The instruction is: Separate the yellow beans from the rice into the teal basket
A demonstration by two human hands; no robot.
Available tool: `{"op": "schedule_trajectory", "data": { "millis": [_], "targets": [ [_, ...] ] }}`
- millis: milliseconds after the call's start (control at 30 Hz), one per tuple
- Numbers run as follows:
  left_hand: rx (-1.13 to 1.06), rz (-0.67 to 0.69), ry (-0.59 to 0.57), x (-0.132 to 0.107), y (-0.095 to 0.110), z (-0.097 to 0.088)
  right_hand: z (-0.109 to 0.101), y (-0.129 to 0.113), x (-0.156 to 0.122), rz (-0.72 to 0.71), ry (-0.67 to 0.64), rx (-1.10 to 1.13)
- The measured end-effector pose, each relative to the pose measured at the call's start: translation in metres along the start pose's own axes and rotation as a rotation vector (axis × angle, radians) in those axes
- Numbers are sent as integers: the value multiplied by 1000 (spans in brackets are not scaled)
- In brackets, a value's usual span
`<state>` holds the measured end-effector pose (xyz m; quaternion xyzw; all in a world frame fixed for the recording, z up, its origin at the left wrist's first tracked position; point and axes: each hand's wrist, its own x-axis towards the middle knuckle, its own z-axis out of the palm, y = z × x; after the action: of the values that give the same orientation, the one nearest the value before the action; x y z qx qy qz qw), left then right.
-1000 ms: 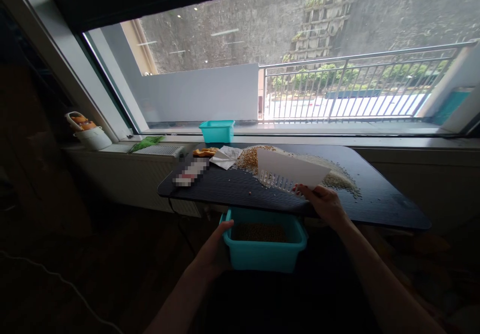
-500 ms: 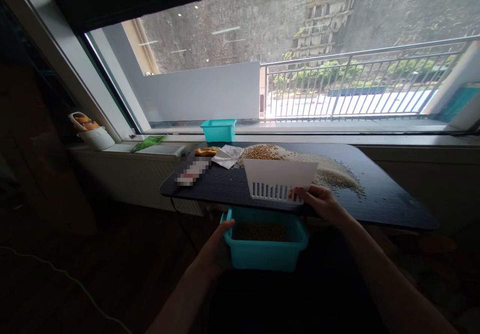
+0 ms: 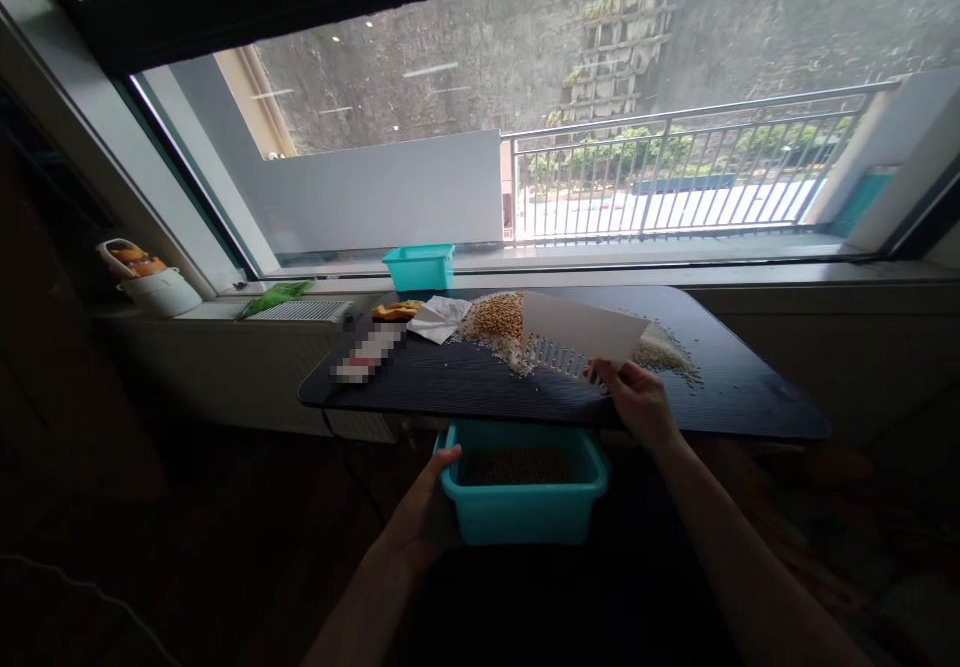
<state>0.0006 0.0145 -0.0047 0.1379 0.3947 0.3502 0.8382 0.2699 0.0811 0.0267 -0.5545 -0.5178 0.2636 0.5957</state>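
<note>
My right hand [image 3: 637, 397] pinches the lower right corner of a thin white slotted scraper [image 3: 585, 325]. Its slots point down at the black table [image 3: 750, 377], over the grain; whether it touches the tabletop I cannot tell. Left of the scraper lies a heap of yellowish beans [image 3: 489, 317] with white grains along its front. A pale heap that looks like rice [image 3: 664, 352] shows past its right end; the middle is hidden behind the sheet. Below the table's front edge, my left hand [image 3: 426, 507] grips the left side of a teal bin [image 3: 525, 515] holding dark, bean-like contents [image 3: 517, 465].
Crumpled white paper [image 3: 441, 317], an orange-brown item [image 3: 396, 310] and a blurred-out flat thing [image 3: 367, 352] lie on the table's left. Another teal bin [image 3: 420, 267] stands behind by the window. A white pot [image 3: 161, 292] and a green cloth [image 3: 276, 297] sit farther left.
The scraper has moved away from me, from near the table's front edge to the grain, and now tilts down to the right. The view has shifted slightly; my left hand still holds the bin.
</note>
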Motion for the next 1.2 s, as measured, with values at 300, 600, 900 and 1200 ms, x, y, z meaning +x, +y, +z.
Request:
{"op": "schedule_trajectory", "data": {
  "millis": [300,600,900,1200],
  "targets": [
    [15,-2,-1,1,-1,-2,1,5,1,-32,-49,-38],
    [31,1,-8,2,-1,-3,0,2,0,-75,-78,-51],
    [32,11,-2,5,-2,-7,-3,0,-2,-58,-74,-47],
    [33,4,-4,2,-2,-4,-4,0,-2,-27,-41,-94]
  ]
}}
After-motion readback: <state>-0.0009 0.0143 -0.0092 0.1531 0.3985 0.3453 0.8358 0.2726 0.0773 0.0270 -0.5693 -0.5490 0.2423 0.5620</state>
